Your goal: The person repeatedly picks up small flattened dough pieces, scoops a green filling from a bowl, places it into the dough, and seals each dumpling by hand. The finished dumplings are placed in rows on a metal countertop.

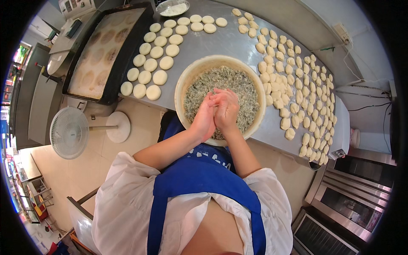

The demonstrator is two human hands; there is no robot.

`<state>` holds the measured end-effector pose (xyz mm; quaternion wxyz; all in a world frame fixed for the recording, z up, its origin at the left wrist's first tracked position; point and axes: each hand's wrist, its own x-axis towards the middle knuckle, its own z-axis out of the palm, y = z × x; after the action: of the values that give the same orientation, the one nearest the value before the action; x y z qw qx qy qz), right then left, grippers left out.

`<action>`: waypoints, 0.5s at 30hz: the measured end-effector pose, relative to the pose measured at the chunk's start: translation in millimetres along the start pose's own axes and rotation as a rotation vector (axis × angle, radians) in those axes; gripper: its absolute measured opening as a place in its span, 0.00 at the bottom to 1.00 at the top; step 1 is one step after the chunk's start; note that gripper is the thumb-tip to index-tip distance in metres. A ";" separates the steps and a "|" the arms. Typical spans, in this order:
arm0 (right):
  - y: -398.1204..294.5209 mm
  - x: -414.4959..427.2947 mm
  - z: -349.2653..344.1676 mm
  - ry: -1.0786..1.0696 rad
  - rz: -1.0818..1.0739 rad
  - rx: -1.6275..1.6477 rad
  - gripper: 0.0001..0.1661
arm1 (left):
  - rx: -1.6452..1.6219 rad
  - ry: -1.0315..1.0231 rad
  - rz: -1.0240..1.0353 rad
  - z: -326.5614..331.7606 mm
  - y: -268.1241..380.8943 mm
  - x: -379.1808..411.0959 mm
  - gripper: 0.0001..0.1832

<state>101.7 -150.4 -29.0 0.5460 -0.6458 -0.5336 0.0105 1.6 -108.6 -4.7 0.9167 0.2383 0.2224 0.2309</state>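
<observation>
My left hand (204, 118) and my right hand (227, 110) are pressed together over a large cream-coloured bowl (180, 103). Their fingers overlap, and whatever may lie between the palms is hidden. Below them, the bowl holds a greyish-green, finely chopped filling (224, 78). It stands at the front edge of the steel table, close against my blue apron (204, 178). Left of the bowl, flat round dough cakes (156, 52) lie in rows. To its right are many small dough lumps (290, 79), some heaped against one another near the rim.
A metal bowl of white flour (173, 9) sits at the table's far edge. On the left is a black-rimmed griddle (95, 60) with brown round marks. A white standing fan (69, 133) is on the floor below it. Steel ovens (350, 194) stand at the lower right.
</observation>
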 end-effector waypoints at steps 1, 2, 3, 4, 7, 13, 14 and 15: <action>-2.1 -1.5 1.2 0.020 0.006 -0.004 0.15 | -0.016 0.038 -0.002 -1.1 -0.7 2.9 0.27; -4.6 -2.6 2.8 0.039 0.011 -0.008 0.14 | -0.031 0.076 -0.003 -2.7 -1.3 4.4 0.29; -10.7 -0.2 4.5 0.063 -0.025 -0.027 0.13 | 0.029 0.122 0.002 4.2 4.2 1.5 0.30; -21.0 4.6 5.5 0.090 -0.060 -0.048 0.13 | 0.091 0.166 0.004 18.3 14.1 -4.6 0.31; -3.2 3.9 1.0 0.019 -0.073 -0.126 0.15 | 0.184 0.175 -0.029 27.4 13.8 -8.7 0.35; -9.9 13.6 -1.7 0.082 0.618 0.348 0.26 | 0.161 0.028 -0.010 1.7 -1.7 6.5 0.29; -11.3 15.0 4.9 0.136 0.664 0.427 0.28 | 0.202 0.037 -0.021 -3.8 -3.0 9.9 0.28; -14.5 12.5 14.2 0.171 0.497 0.341 0.28 | 0.199 0.039 -0.037 -10.6 -2.5 11.2 0.25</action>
<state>88.8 -134.1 -17.2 0.6700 -0.6541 -0.3022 0.1787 5.8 -101.1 -17.7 0.8881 0.3195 0.2665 0.1953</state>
